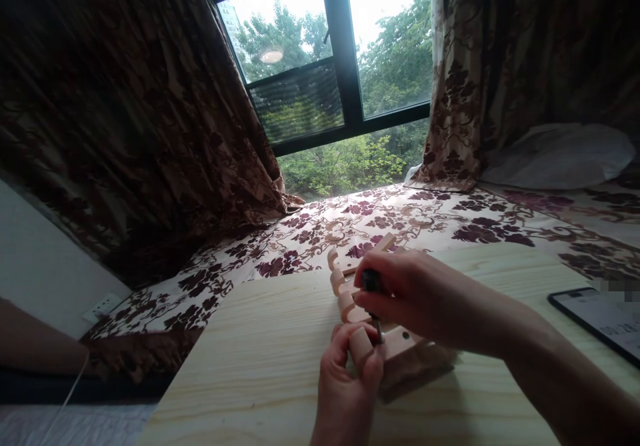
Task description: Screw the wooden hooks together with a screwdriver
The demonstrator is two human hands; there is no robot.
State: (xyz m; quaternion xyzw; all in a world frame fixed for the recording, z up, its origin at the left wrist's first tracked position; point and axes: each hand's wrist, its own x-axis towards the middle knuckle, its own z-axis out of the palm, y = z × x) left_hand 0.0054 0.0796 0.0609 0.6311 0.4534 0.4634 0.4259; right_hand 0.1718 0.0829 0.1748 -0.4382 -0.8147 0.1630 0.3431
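Observation:
My right hand (425, 293) is closed around a screwdriver (371, 281) with a dark handle, its metal shaft pointing down. The tip meets the wooden assembly (403, 346) close to my left fingertips; the exact contact point is too small to make out. Between the thumb and fingers of my left hand (346, 383) is a rounded wooden piece (361, 349) at the near end of the assembly. Several similar rounded pieces stand in a row along its left side, running away from me. A dark round spot shows on the wood beside the shaft. My right hand hides part of the assembly.
A pale wooden board (240, 366) lies under the work. At the right, a phone (597, 319) with its screen lit rests on it. Beyond is a flowered cloth (320, 233), then a window (345, 53) between patterned curtains (455, 99). A socket strip (103, 307) sits at left.

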